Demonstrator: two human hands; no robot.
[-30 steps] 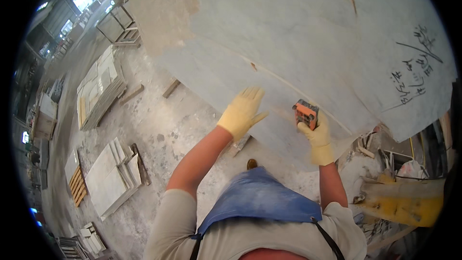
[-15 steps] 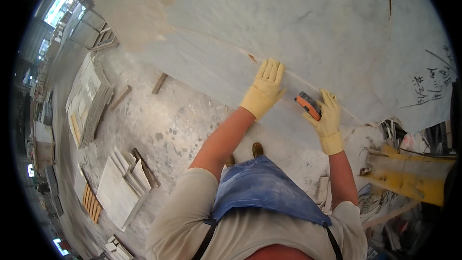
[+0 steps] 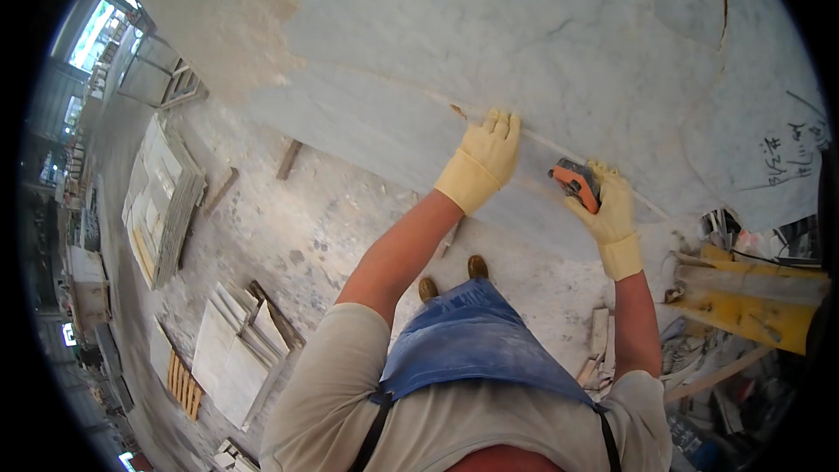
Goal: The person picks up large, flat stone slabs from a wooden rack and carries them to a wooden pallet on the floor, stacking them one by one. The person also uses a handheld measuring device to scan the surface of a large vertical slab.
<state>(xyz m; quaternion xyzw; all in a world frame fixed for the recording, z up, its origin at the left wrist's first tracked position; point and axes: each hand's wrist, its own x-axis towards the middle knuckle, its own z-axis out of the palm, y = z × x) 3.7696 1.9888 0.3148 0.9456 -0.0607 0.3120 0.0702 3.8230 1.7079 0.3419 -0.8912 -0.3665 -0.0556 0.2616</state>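
A large grey-white stone slab (image 3: 419, 26) with tan patches and dark handwritten marks spreads in front of me. My left hand (image 3: 482, 162), in a cream-yellow glove, rests on the slab with its fingers bent and pressed together at a narrow pale line (image 3: 546, 142). Whatever lies under those fingertips is hidden. Beside that line, farther right, my right hand (image 3: 614, 214) wears a matching glove and is closed around an orange and black tape measure (image 3: 575, 185). Whether any blade is drawn out of it cannot be made out.
Stacked stone slabs (image 3: 157, 201) stand on the left, with more flat pieces (image 3: 232, 358) nearer me and a wooden pallet (image 3: 182, 386) beside them. A wooden block (image 3: 289, 159) lies on the dusty floor (image 3: 323, 236). At right are a yellow beam (image 3: 743, 306) and piled scrap (image 3: 725, 393).
My left hand's fingers have gone from stretched flat to bent. My right hand has shifted slightly right with the tape measure, which is turned a little. The view has also shifted somewhat.
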